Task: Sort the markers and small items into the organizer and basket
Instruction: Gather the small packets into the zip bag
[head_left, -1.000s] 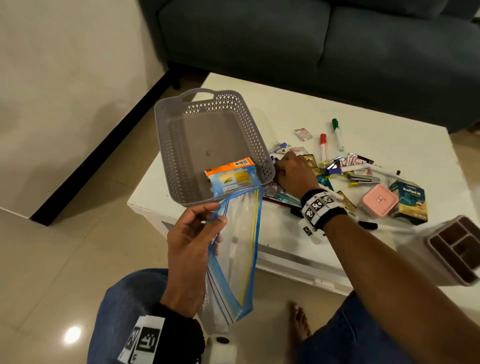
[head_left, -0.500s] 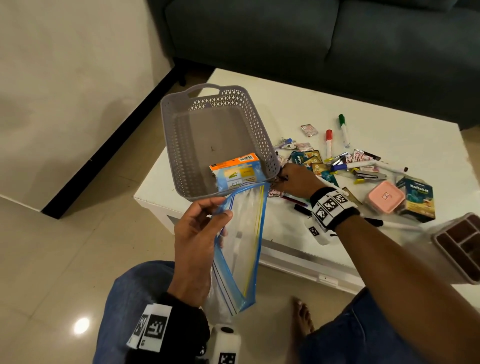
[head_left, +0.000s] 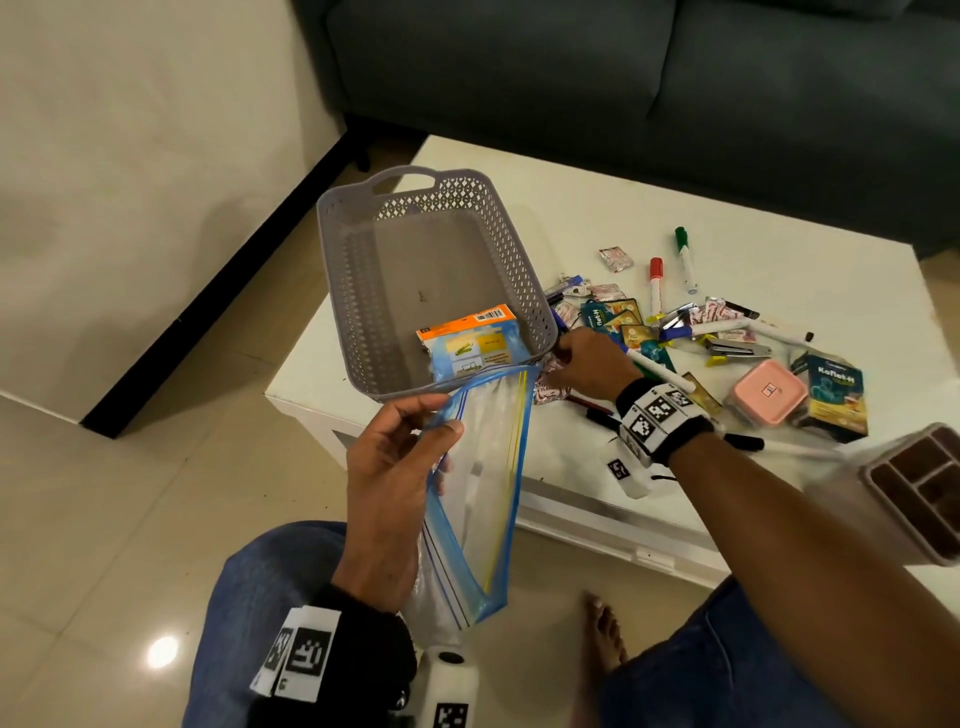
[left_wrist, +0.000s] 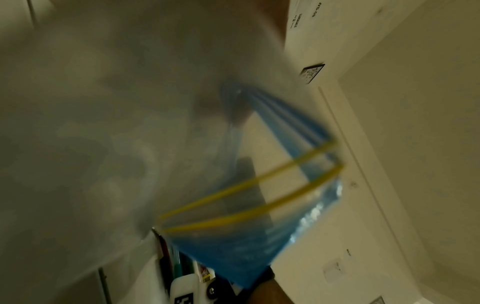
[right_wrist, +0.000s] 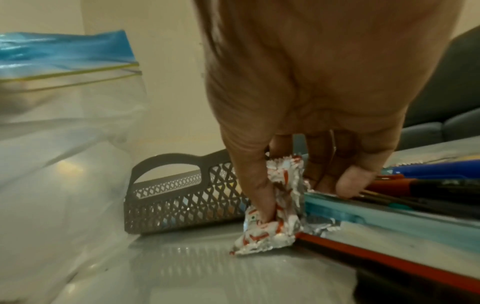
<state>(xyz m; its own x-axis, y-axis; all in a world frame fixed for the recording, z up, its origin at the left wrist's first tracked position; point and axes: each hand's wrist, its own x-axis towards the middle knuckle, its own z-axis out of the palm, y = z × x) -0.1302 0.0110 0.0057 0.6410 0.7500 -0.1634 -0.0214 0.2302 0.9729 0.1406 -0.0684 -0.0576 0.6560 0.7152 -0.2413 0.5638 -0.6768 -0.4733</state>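
Item: beside the basket on the table, our right hand pinches a foil sachet, our left hand grips the zip bag; next, likely, lifting the sachet over the basket's rim.

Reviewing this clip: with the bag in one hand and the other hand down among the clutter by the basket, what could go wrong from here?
1. The right hand pinches only a crinkled foil sachet by its edge; it could slip free when lifted.
2. The grey basket overhangs the table corner, so a nudge might tip it.
3. The left hand holds the zip bag by one side of the mouth, which may sag closed.
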